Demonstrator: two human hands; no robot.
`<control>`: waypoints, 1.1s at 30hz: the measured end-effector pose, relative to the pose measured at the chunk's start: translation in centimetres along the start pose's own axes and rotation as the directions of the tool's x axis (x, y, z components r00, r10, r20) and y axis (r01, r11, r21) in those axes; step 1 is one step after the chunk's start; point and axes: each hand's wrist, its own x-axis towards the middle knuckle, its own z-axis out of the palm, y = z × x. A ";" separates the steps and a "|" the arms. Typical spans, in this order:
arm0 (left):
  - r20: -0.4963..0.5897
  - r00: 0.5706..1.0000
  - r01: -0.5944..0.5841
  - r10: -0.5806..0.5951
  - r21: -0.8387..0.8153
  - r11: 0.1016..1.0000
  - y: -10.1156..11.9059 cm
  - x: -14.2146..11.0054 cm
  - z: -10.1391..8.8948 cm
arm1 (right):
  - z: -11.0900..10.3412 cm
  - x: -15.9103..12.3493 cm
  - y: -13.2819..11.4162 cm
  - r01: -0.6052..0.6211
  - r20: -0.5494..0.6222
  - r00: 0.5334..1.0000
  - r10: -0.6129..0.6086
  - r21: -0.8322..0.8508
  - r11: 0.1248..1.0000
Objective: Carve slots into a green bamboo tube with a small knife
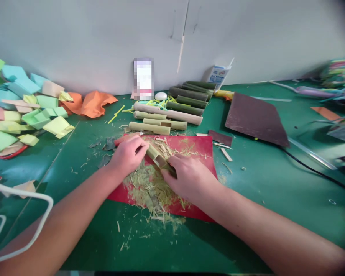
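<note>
A short bamboo tube (153,152) with a notch cut in its side lies slantwise between my hands, low over a red sheet (202,147). My right hand (186,174) is wrapped around its near right end. At the far left end, the curled fingers of my left hand (129,153) pinch the tube, and their tips are partly hidden. A red object (120,140), its kind unclear, shows just behind my left hand. Pale shavings and greenish dust (143,188) cover much of the sheet beneath.
Beyond the sheet lie several bamboo tubes (184,116), green and pale. A phone (144,78) leans on the wall beside a white oval object (161,96). Folded coloured paper (17,111) fills the left, a dark brown sheet (255,120) the right. A white frame (46,214) stands at lower left.
</note>
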 end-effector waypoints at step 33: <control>-0.012 1.000 0.013 -0.014 -0.013 1.000 -0.1 0.1 0.0 | 0.1 -0.1 0.1 0.004 -0.054 0.999 -0.007 -0.065 0.998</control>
